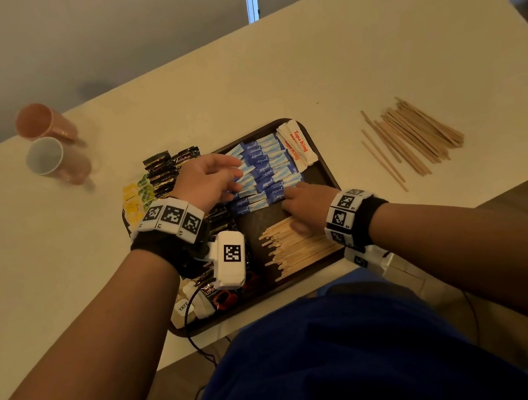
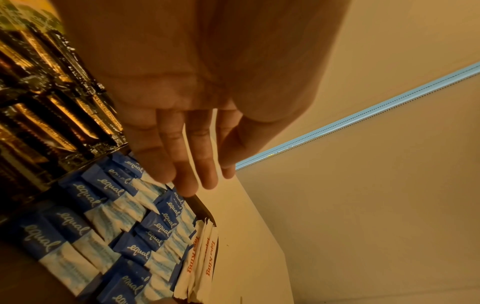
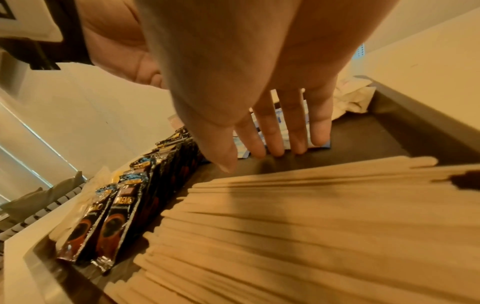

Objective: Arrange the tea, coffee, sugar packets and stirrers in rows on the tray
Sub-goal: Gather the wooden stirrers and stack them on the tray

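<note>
Presently, fingers, right: we see the right hand (image 1: 303,206) laid flat, fingers (image 3: 294,131) straight and slightly apart, tips pressing the near edge of the blue sugar packets (image 1: 261,175); nothing is gripped.
Fingers, left: our left hand (image 1: 207,180) hovers over the left side of the same block, fingers (image 2: 187,164) extended and loosely spread, holding nothing; whether the tips touch the packets we cannot tell.
Key relation: the blue packets lie directly ahead of the right fingertips, farther from us; the block's long axis runs away from us, each packet's long axis crosswise. We judge the right hand the nearer for squaring up the near end, the left for the flank.
Sugar, look: blue-and-white sachets printed "equal", overlapping in two columns, a little uneven.
White packets (image 1: 295,144): orange lettering, bunched at the tray's far right corner, touching the blue block.
Stirrers on tray (image 1: 298,247): pale wood, side by side, just behind the right hand, long axis across the tray.
Coffee sachets (image 1: 163,172): black foil, in a row along the left of the blue block.
Yellow and green packets (image 1: 137,195): at the tray's left edge.
Tray (image 1: 324,172): dark, bare floor beside the right hand.
Loose stirrers (image 1: 414,138): heaped on the table (image 1: 339,67), well apart to the right.
Mugs (image 1: 49,143): two, far left.
</note>
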Demonstrator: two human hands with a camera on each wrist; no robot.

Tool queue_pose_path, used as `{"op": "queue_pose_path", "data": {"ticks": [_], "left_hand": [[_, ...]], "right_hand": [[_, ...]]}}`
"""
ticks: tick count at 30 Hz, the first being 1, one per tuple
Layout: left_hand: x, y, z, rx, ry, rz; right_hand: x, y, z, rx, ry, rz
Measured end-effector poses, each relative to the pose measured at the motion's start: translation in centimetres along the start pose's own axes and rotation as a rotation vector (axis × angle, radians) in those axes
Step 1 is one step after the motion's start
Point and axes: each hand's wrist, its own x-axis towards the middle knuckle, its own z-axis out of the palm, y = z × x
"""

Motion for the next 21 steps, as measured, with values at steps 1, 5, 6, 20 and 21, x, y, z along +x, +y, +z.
{"op": "queue_pose_path", "data": {"ticks": [1, 5, 6, 20, 21], "left_hand": [[0.0, 0.0, 0.0, 0.004, 0.001, -0.001], [0.2, 0.3, 0.3, 0.002, -0.006, 0.0], [0.2, 0.4, 0.3, 0.001, -0.006, 0.004], [2.3, 4.0, 5.4, 0.033, -0.064, 0.018], [2.4, 4.3, 6.1, 0.037, -0.068, 0.019]], "right_hand": [[0.0, 0.2, -0.1, -0.007, 0.003, 0.003], [0.2, 0.0, -0.1, -0.027, -0.017, -0.04], [0.2, -0.2, 0.0, -0.035, -0.031, -0.06], [-5.4, 15.8, -0.8, 0.292, 0.297, 0.792], [-6.2, 16.8, 0.1, 0.285, 0.195, 0.868]]}}
